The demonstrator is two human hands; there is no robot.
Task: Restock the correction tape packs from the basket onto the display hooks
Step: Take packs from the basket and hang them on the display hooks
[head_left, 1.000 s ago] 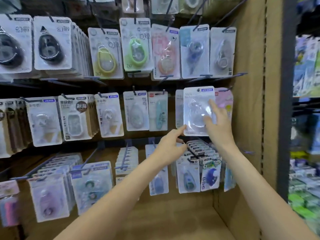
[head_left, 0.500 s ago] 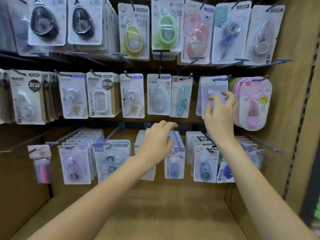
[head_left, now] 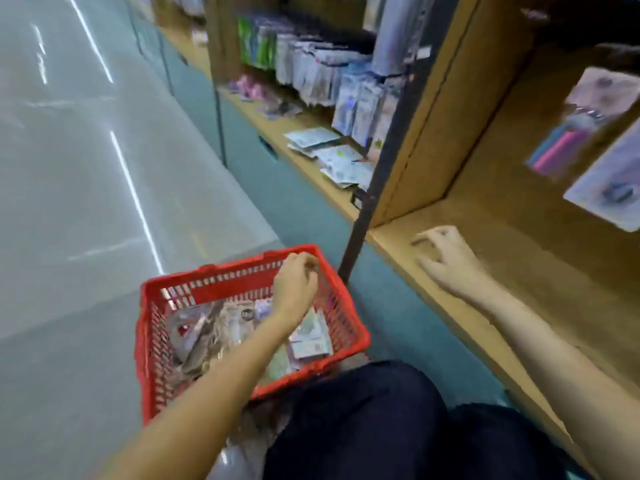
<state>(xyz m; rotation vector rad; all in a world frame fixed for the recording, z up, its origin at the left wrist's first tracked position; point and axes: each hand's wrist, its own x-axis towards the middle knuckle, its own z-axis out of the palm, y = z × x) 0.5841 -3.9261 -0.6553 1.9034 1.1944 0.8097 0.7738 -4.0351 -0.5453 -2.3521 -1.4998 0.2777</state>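
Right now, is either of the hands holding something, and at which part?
Nothing is held. The left hand hovers over the red basket; the right hand rests on the wooden shelf.

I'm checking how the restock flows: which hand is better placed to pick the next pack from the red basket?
Left. The left hand hovers over the red plastic basket and its packs; the right hand is off over the wooden shelf ledge, apart from it.

My one camera sits on my head, tilted steeply down and turned left along the aisle. It looks close over my left hand (head_left: 294, 285) above the red basket (head_left: 149, 327), with my right hand (head_left: 446, 258) beside it over the shelf (head_left: 519, 258).
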